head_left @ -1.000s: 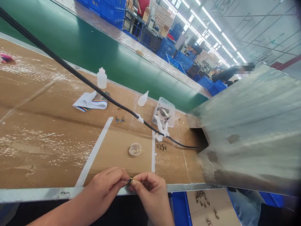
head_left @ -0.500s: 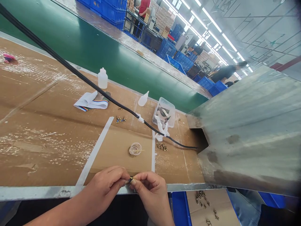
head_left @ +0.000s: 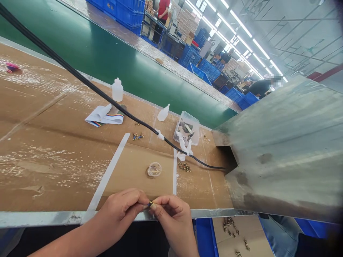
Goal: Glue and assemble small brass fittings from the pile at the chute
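My left hand and my right hand meet fingertip to fingertip at the table's front edge. Both pinch one small gold and dark blue piece; its details are mostly hidden by the fingers. Beyond them a small clear cup with a thin stick in it sits on the cardboard between two white tape strips. A pile of small gold pieces lies right of the right-hand strip. A few blue and gold pieces lie farther back.
A black cable crosses above the table. Behind are white bottles, a folded ribbon and a clear plastic box. A metal housing stands at right. More gold pieces lie on a lower board. People stand beyond the green belt.
My hands keep the same pinch on the small piece, with barely any shift. In the background, the person at the right has leaned lower.
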The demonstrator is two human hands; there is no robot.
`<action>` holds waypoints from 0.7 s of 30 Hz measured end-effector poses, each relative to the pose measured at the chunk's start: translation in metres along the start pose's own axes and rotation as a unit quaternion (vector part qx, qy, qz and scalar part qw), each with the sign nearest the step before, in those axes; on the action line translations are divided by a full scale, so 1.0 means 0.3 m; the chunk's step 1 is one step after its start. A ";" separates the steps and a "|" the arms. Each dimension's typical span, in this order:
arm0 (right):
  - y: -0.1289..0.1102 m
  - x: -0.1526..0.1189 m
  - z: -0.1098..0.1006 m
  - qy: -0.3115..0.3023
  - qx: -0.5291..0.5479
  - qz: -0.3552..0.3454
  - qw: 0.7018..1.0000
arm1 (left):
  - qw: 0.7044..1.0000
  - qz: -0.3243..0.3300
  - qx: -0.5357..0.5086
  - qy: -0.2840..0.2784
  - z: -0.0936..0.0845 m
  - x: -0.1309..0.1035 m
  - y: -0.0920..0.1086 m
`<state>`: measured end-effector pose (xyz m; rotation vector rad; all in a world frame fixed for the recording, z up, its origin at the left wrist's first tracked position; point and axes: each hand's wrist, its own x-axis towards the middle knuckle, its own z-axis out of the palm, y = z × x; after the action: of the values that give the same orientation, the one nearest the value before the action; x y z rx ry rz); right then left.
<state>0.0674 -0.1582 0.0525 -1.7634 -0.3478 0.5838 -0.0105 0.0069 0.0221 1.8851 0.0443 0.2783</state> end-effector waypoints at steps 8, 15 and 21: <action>0.021 -0.004 0.004 0.024 0.001 -0.037 0.999 | 0.993 -0.079 -0.090 -0.003 0.001 -0.006 -0.007; 0.019 -0.006 0.012 0.037 -0.007 -0.064 0.997 | 0.995 -0.053 -0.079 0.031 0.002 -0.008 -0.004; 0.027 -0.007 -0.001 0.025 -0.027 -0.071 0.997 | 0.998 -0.035 -0.034 0.038 0.013 -0.026 -0.016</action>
<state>0.0654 -0.1618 0.0453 -1.7849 -0.4529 0.4310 -0.0167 0.0036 0.0152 1.8021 0.1502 0.2997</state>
